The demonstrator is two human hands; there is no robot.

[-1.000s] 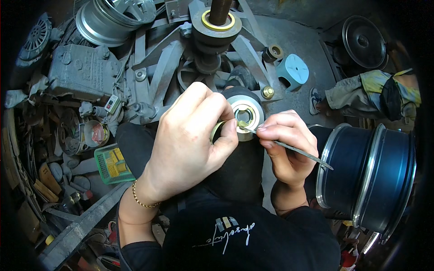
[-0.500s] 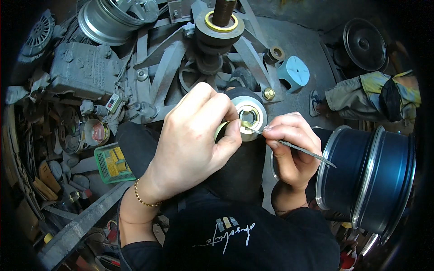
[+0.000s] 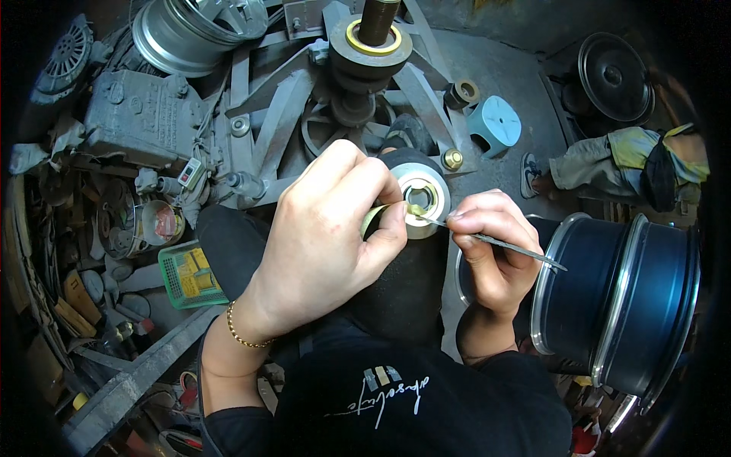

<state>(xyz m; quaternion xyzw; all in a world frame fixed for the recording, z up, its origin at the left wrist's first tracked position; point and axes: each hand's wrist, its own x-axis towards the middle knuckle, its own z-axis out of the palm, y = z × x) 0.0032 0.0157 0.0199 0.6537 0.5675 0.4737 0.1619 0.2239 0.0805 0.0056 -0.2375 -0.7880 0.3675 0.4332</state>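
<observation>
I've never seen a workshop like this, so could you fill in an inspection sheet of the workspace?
Surface: no table seen; work held above the person's dark-clothed legs.
Job's things: thin metal tool, yellowish band partly hidden, pale round part beyond.
Hands: left hand pinches the band; right hand holds the tool.
Clutter: green basket of yellow pieces; silver wheel at upper left.
Cables: bundled cord beside a grey box.
Surroundings: blue stool, large dark blue wheel, another person at right.

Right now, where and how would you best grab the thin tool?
The tool is likely best pinched across its width at the rear end, coming from the person's right. It is long and slim, and that end juts rightward past the right hand; the tip end is crowded by the left hand and the curved piece it pinches.
</observation>
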